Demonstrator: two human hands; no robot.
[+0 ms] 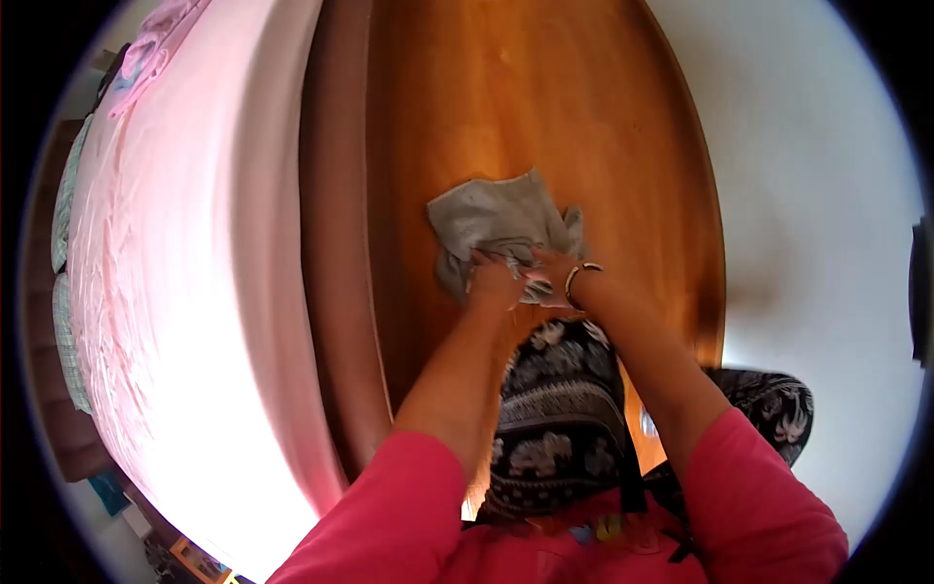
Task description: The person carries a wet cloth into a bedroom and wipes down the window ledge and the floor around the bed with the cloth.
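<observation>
A crumpled grey cloth [496, 212] lies on the wooden floor in front of my knees. Both of my hands are on its near edge, close together. My left hand [494, 279] presses down on the cloth, with its fingers gripping the bunched fabric. Close beside it, my right hand [555, 276] also grips and presses the gathered cloth; a dark bracelet [574, 282] circles that wrist. Some fingertips are hidden in the folds. The far part of the cloth is spread out flatter than the part under my hands.
To the left stands a bed with a pink sheet [185, 253] and a brown base [341, 243]. A white wall [808, 195] rises on the right. The glossy wooden floor [506, 88] runs ahead between them. My knee in patterned black trousers [559, 409] is just behind my hands.
</observation>
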